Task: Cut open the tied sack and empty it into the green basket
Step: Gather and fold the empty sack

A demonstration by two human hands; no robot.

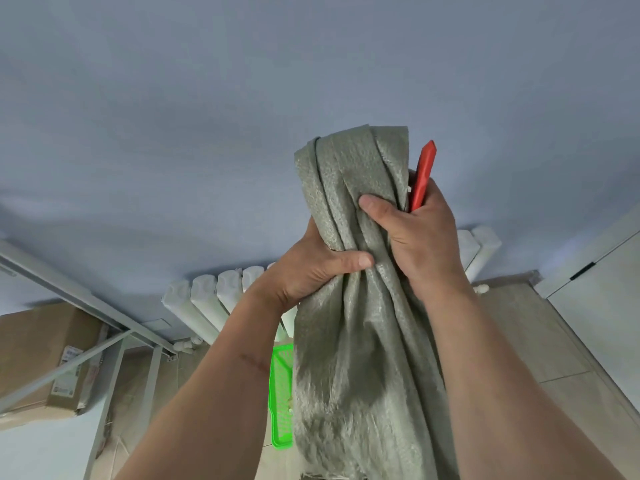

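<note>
Now: left hand (311, 271) clenched on woven sack (360, 306) | right hand (419, 233) grips sack plus red utility knife (423, 176) | green basket (281, 403) beneath sack, partly hidden

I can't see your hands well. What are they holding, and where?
Both hands grip the grey sack at its bunched neck: left hand lower, right hand higher. The right also holds a red cutter by its lower end.

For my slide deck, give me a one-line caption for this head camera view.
Both hands, left hand and right hand, grip a bunched grey-green sack above a green basket, with a red cutter in the right.
</note>
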